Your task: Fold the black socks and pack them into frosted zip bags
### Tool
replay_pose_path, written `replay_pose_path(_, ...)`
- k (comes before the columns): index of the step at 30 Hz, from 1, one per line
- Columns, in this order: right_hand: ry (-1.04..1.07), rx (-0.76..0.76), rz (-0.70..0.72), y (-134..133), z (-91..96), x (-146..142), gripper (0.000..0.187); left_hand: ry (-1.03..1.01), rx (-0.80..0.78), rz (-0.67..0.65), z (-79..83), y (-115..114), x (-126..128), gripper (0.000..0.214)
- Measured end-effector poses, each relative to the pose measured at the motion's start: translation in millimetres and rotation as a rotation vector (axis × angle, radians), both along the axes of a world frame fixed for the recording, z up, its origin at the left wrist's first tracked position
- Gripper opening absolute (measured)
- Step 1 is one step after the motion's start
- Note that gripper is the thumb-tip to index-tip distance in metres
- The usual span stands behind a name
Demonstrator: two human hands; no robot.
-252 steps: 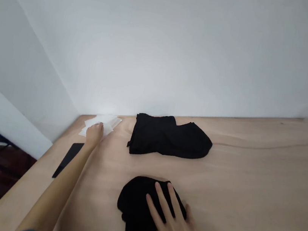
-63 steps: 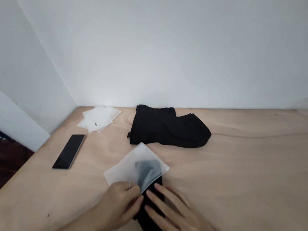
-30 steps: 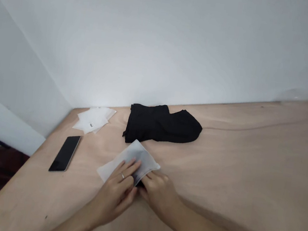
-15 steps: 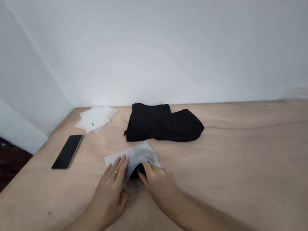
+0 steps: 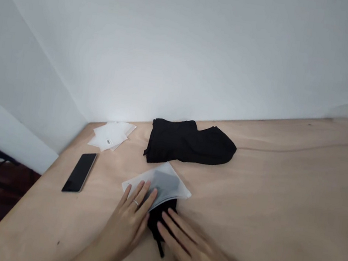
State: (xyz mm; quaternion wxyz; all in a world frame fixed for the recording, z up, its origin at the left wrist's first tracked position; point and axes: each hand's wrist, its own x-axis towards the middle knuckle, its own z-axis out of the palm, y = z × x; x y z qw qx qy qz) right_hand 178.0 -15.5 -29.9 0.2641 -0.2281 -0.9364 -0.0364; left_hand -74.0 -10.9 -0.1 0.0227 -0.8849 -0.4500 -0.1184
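Observation:
A frosted translucent bag (image 5: pixel 170 182) lies at an angle in front of me, its mouth toward me. Black folded fabric (image 5: pixel 159 218) sits partly inside, showing dark through the plastic. Its near part sticks out of the mouth, with a thin black strap (image 5: pixel 160 249) trailing. My left hand (image 5: pixel 127 217), a ring on one finger, lies flat with fingers spread over the bag's left side. The stretched fingers of my right hand (image 5: pixel 191 247) rest on the right edge of the exposed fabric; its thumb is hidden.
A larger black garment (image 5: pixel 188 143) lies flat behind the bag, near the wall (image 5: pixel 184 54). At the back left are several white translucent sheets or bags (image 5: pixel 110 134), one with a small label. A phone (image 5: pixel 80 172) lies near the left edge of the wooden table (image 5: pixel 281 197).
My right hand has come out of the bag's mouth and opened toward me. More black fabric and its strap now show outside the mouth. The bag lies flatter.

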Motion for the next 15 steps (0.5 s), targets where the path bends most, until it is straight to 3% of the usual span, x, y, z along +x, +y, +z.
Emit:
replay_pose_path(4, 0.032, 0.066, 0.115, 7.2, -6.2, 0.6, 0.033, 0.001, -0.023, -0.083, -2.2, 4.4, 1.3, 0.069)
replay_pose_path(9, 0.022, 0.037, 0.258, 37.1, 1.9, -15.9, 0.022, -0.005, -0.044, -0.128, -0.8, 6.4, 0.7, 0.066)
replay_pose_path(15, -0.014, -0.152, 0.179, 44.9, -23.1, -41.9, 0.017, -0.014, -0.058, -0.130, -1.2, 4.7, 5.1, 0.062)
